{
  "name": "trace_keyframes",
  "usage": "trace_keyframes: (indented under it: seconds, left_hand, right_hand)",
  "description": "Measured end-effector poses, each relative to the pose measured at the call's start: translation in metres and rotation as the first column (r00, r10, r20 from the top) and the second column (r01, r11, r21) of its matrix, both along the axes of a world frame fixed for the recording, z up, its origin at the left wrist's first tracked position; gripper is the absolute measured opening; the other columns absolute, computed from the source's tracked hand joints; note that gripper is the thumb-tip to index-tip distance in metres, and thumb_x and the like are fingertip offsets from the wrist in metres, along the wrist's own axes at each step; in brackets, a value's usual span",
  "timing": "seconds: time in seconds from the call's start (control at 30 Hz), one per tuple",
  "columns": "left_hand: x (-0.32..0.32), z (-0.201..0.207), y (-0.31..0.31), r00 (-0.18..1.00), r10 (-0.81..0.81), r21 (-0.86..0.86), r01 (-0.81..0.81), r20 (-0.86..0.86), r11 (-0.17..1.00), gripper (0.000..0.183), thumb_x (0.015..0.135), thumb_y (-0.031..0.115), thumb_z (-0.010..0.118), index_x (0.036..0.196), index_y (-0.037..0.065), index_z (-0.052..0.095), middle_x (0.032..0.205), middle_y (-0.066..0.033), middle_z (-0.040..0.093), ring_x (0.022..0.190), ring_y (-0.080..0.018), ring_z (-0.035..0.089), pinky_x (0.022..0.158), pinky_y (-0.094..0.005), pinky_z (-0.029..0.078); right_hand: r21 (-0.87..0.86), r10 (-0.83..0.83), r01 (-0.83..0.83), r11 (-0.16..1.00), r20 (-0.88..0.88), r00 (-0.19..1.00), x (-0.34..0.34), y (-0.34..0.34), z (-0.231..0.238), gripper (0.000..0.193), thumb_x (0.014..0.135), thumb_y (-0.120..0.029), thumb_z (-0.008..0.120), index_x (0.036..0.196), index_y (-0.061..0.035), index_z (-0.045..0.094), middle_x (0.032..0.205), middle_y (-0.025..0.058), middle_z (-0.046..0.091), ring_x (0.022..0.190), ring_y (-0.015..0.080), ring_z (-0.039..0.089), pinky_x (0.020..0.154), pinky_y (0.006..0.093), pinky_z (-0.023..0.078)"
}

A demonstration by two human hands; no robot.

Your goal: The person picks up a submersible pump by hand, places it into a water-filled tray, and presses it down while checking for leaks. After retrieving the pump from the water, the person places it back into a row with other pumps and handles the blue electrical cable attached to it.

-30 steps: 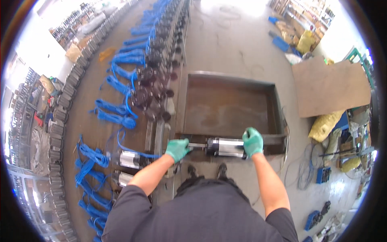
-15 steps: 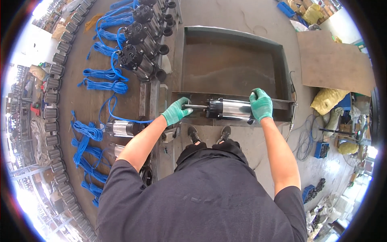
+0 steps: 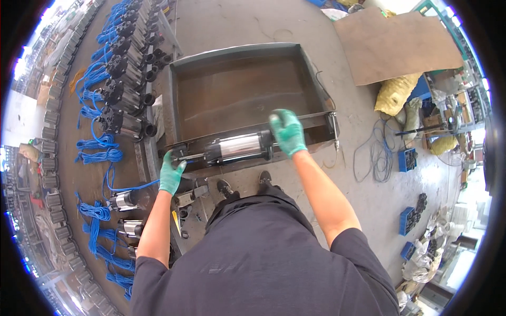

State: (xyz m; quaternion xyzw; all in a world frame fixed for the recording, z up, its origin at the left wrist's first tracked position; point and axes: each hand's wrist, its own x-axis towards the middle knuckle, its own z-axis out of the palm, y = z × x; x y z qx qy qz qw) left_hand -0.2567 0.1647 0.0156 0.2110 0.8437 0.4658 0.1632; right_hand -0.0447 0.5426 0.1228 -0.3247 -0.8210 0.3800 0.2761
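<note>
We see one silver metal cylinder with black end parts [image 3: 240,147] lying on its side along the near ledge of one large, shallow, rectangular metal tray [image 3: 245,87], with one thin silver rod [image 3: 193,156] reaching out from its left end. Our two hands, both in green gloves, stand at its two ends. The left hand [image 3: 172,174] is open, thumb and fingers apart, close to the far end of the rod; whether it touches, we cannot tell. The right hand [image 3: 287,132] is loosely open just beside the cylinder's right end, its fingers not wrapped around the body; contact there we cannot make out either. To our left, on one long brown desk [image 3: 68,139], runs a row of black-and-silver pumps [image 3: 124,97], too many and too overlapped to count, with bundled blue cables [image 3: 100,156] beside them. Nearer us on that desk, two silver-and-black cylinders [image 3: 124,200] lie plainly visible. Below the tray we count two dark shoes [image 3: 225,188] on the floor. To the right are one flat brown board [image 3: 398,47], two yellow sacks [image 3: 396,96], one loose coil of grey cable [image 3: 380,152] and three small blue boxes [image 3: 402,161].
</note>
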Motion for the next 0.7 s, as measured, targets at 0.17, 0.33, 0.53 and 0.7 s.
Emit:
trace_keyframes:
  seconds: [0.17, 0.33, 0.53, 0.7]
  left_hand:
    - [0.041, 0.013, -0.025, 0.991, 0.124, -0.095, -0.128, -0.049, 0.987, 0.058, 0.092, 0.011, 0.073, 0.144, 0.008, 0.048, 0.113, -0.0074, 0.066, 0.095, -0.0141, 0.062, 0.086, -0.0289, 0.051]
    - [0.093, 0.054, 0.008, 0.958, 0.202, -0.007, -0.205, 0.201, 0.979, 0.048, 0.098, 0.009, 0.065, 0.143, 0.007, 0.050, 0.116, -0.0070, 0.065, 0.100, -0.0159, 0.062, 0.093, -0.0305, 0.050]
    - [0.131, 0.126, 0.091, 0.974, -0.032, 0.204, -0.015, 0.226, 0.979, 0.051, 0.098, 0.016, 0.067, 0.145, 0.006, 0.047, 0.110, -0.0028, 0.066, 0.094, -0.0099, 0.061, 0.081, -0.0262, 0.053]
    - [0.157, 0.169, 0.161, 0.937, -0.221, 0.267, 0.148, 0.270, 0.952, 0.069, 0.092, 0.022, 0.077, 0.149, 0.005, 0.041, 0.118, -0.0062, 0.064, 0.101, -0.0112, 0.062, 0.089, -0.0260, 0.052]
  right_hand:
    - [0.349, -0.612, 0.521, 0.779, 0.244, 0.752, 0.150, 0.120, -0.099, 0.037, 0.087, -0.027, 0.068, 0.108, 0.0026, 0.060, 0.103, 0.0249, 0.061, 0.102, 0.0430, 0.058, 0.093, 0.0504, 0.047]
    - [-0.552, -0.402, 0.594, 0.585, 0.438, 0.804, 0.193, 0.149, -0.113, 0.038, 0.091, -0.033, 0.068, 0.113, -0.0041, 0.055, 0.082, 0.0094, 0.059, 0.063, 0.0225, 0.057, 0.056, 0.0402, 0.050]
    - [-0.962, -0.200, -0.034, 0.270, -0.090, 0.976, 0.147, 0.102, -0.065, 0.014, 0.101, -0.025, 0.057, 0.110, -0.0142, 0.058, 0.082, 0.0025, 0.062, 0.055, 0.0137, 0.050, 0.048, 0.0289, 0.042]
    - [-0.584, 0.376, -0.360, 0.727, -0.099, 0.921, 0.094, -0.031, -0.003, 0.017, 0.097, -0.007, 0.065, 0.113, -0.0050, 0.059, 0.089, -0.0001, 0.058, 0.081, 0.0100, 0.057, 0.076, 0.0280, 0.051]
